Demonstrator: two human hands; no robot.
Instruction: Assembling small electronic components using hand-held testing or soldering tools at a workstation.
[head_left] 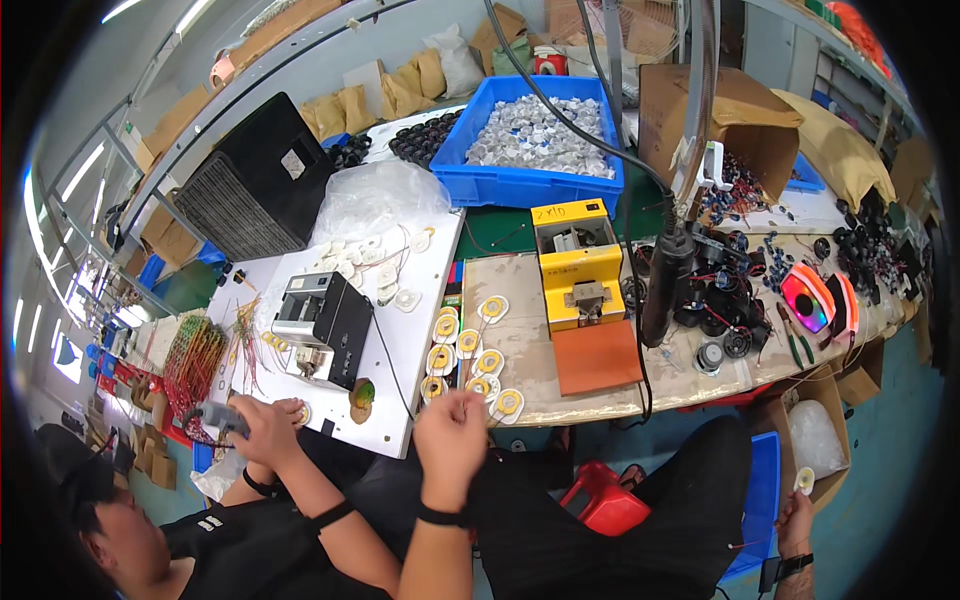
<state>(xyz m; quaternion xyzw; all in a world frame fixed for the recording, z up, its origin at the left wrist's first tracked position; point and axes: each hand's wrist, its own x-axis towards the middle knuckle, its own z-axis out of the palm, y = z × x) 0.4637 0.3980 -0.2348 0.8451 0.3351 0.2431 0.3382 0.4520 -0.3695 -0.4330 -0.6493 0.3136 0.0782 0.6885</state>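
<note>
Right hand, low right of the yellow boxy machine, pinches a small white round disc with yellow centre; probably light and fragile, best held by the rim. Left hand is fisted, contents hidden.

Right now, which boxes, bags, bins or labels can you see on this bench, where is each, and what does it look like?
Blue plastic bin: back centre, rectangular, full of small pale parts.
Open cardboard box: back right, brown, flaps up.
Clear plastic bag: left of the bin, crumpled.
Yellow machine: centre, boxy, with a small dark label panel on top.
Black ribbed case: back left, with a pale square sticker.
</note>
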